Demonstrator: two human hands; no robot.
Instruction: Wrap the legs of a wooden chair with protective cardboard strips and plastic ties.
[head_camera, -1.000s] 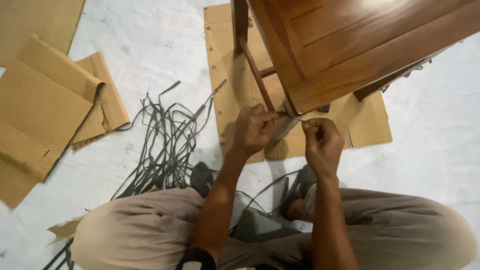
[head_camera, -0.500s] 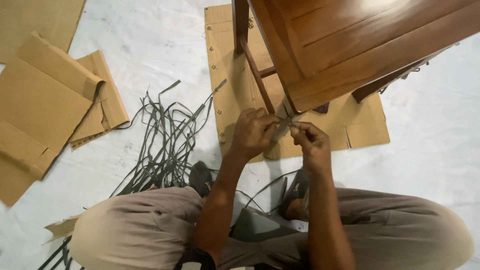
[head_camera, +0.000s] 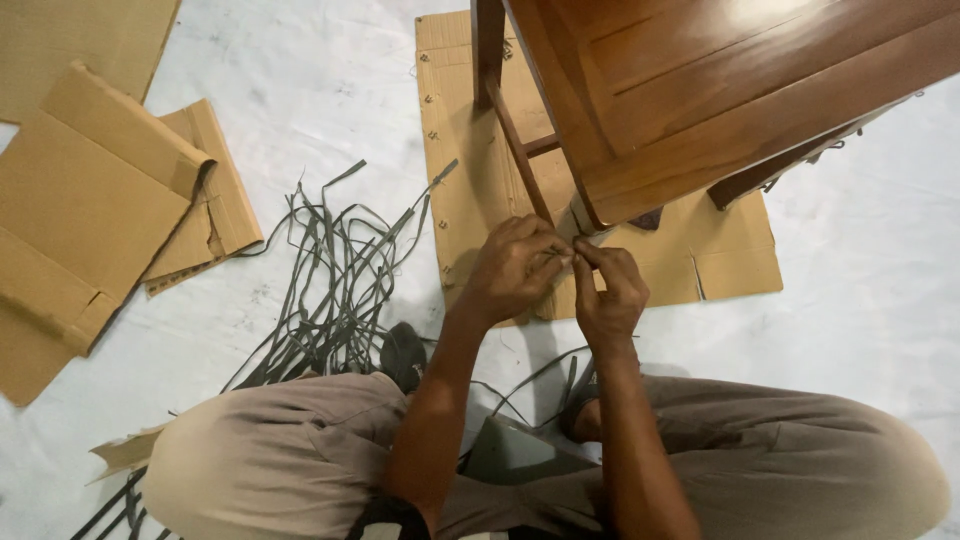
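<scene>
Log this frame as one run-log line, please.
left hand: gripping wrapped chair leg | right hand: pinching wrap at same leg | wooden chair: on flat cardboard | grey straps: loose on floor

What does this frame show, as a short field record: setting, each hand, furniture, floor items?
setting: person crouched on a white floor
left hand: gripping the wrapped leg of the wooden chair
right hand: fingertips pinching at the wrapping beside the left hand
under chair: flat cardboard sheet
floor items: grey straps, folded cardboard
</scene>
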